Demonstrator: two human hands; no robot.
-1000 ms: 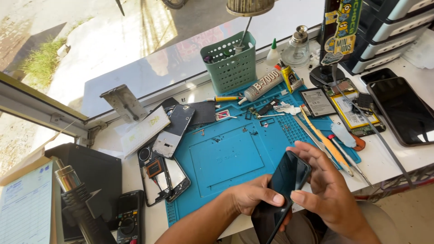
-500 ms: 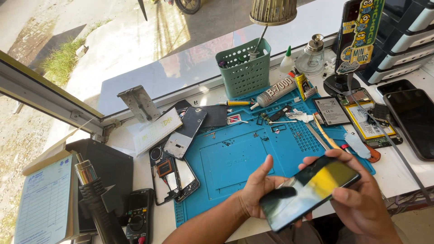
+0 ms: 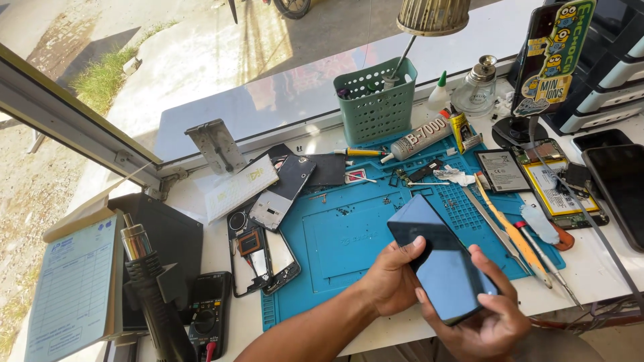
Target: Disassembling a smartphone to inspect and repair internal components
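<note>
I note both hands, left (image 3: 396, 281) and right (image 3: 490, 322), pinching the phone (image 3: 439, 261) over the mat (image 3: 349, 234); loose edge-grip risks a drop.

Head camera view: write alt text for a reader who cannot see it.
Two bare hands hold a dark smartphone screen-up over a blue repair mat, the left hand gripping its side and the right hand cradling it from below. Around it lie opened phones, a green basket, a glue tube and tweezers.
</note>
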